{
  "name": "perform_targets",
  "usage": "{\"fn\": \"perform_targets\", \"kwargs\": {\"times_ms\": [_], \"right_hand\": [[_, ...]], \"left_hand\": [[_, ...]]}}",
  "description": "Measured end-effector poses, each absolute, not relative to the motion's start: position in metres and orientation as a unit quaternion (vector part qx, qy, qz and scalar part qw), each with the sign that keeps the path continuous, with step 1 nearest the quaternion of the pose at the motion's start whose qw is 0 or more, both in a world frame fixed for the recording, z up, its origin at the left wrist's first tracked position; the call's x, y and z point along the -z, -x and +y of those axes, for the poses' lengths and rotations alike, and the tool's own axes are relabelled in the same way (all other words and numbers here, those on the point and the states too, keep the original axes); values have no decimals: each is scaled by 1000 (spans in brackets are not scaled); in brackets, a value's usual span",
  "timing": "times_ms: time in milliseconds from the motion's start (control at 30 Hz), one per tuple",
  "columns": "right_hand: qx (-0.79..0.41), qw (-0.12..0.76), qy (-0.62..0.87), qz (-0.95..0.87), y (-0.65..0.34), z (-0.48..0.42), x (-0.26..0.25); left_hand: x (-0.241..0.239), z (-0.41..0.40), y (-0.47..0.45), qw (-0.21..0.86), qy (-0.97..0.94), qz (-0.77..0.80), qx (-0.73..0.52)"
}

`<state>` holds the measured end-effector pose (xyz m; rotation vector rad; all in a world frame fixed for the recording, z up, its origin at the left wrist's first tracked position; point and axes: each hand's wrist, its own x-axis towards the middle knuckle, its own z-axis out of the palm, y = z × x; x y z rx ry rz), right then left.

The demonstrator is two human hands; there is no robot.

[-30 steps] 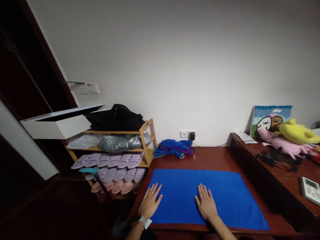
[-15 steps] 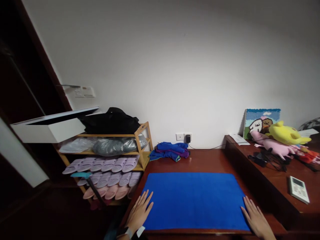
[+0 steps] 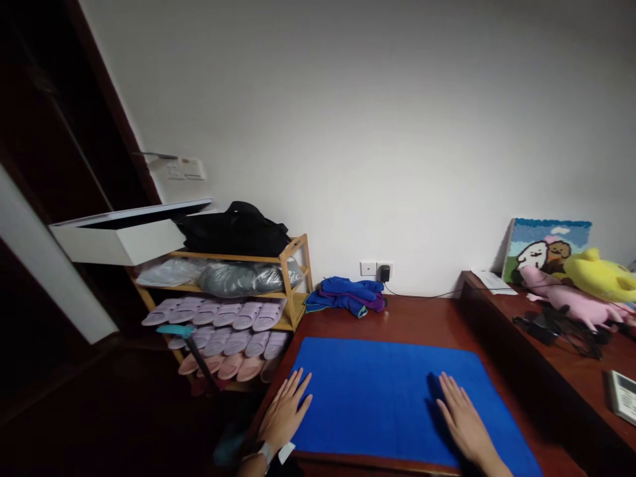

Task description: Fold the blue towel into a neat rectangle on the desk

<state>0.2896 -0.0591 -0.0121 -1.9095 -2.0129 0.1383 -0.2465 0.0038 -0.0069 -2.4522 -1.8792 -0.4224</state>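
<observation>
Looks like a plain cloth [image 3: 368,404], four-sided and one deep blue all over. Lies unfolded and spread flat on the reddish-brown table [image 3: 422,321], smooth across the middle. Runs nearly straight along the far edge, with a strip of bare table behind. Comes close to the table's left and front edges. Leaves another strip of table showing along the right side. Slants outward on that side toward the near corner, down at the bottom of the view.
</observation>
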Motion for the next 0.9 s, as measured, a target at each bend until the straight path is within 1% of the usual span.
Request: {"fn": "perform_targets", "kwargs": {"times_ms": [133, 300, 367, 467, 567, 700, 900], "right_hand": [[-95, 158, 633, -752, -200, -19, -26], [-127, 109, 619, -767, -145, 8, -33], [-133, 99, 619, -768, -138, 11, -29], [-130, 113, 620, -766, -136, 12, -22], [-142, 106, 623, -761, -139, 17, -21], [-127, 128, 635, -752, -141, 35, -27], [-130, 93, 667, -728, -144, 57, -19]], "left_hand": [[7, 1, 246, 14, 791, -597, 133], [5, -1, 248, 8, 793, -596, 127], [6, -1, 249, 9, 794, -594, 129], [5, -1, 249, 7, 795, -594, 124], [3, -1, 248, 5, 793, -598, 114], [4, 0, 247, 3, 794, -597, 111], [5, 1, 250, 10, 797, -596, 98]]}}
